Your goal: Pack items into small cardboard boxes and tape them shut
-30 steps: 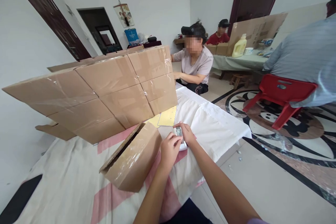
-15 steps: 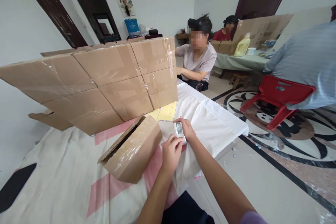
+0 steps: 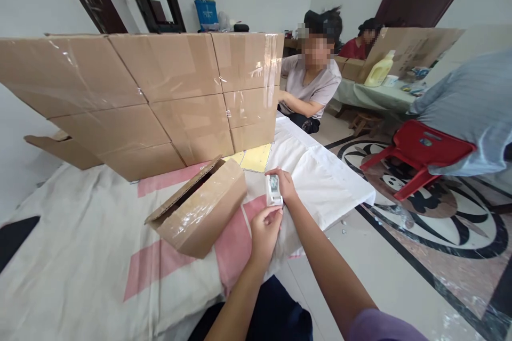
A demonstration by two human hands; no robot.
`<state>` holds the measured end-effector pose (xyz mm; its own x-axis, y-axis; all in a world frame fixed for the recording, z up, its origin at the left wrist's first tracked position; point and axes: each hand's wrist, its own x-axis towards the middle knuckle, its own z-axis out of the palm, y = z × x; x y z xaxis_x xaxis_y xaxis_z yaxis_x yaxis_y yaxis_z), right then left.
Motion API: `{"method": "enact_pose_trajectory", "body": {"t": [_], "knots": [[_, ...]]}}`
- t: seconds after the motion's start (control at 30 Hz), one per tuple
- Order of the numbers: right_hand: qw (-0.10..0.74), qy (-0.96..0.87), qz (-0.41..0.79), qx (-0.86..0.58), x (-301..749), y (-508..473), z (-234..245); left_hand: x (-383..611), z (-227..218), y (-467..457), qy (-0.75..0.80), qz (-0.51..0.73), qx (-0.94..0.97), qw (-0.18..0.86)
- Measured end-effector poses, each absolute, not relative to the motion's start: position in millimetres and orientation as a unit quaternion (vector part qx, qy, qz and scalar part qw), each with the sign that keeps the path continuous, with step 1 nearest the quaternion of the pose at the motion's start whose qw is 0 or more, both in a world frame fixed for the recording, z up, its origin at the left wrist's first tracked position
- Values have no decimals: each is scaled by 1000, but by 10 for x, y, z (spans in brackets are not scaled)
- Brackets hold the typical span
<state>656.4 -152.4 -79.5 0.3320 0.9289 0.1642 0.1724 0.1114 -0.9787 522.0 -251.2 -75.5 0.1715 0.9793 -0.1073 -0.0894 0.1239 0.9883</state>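
Note:
My right hand is wrapped round the right side of a small white box-shaped item with a grey window in its upper face. Just below its near end, my left hand is closed, thumb and fingers pinched together. Whatever lies between those fingertips is too small to make out. Left of both hands, a cardboard box rests tilted on the cloth, its long flap partly raised. Beyond the hands lies a yellow sheet.
Taped cardboard boxes form a wall across the cloth-covered surface. A person crouches behind its right end. Another person sits on a red chair at right. A dark flat object lies at far left.
My left fingers have drawn down slightly from the white item, showing more of its near end. My right hand still holds it. The camera view has tilted and shifted a little.

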Motion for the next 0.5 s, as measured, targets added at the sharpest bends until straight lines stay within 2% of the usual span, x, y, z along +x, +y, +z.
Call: {"method": "enact_pose_trajectory", "body": {"t": [0.37,0.5], "knots": [[564,-486,317,-588,6564,-1523,-797,5158,-558,-2330,449,328,431,711],[563,-487,315,-589,6566,-1528,-796,5304,-555,-2336,473,346,400,705]]}}
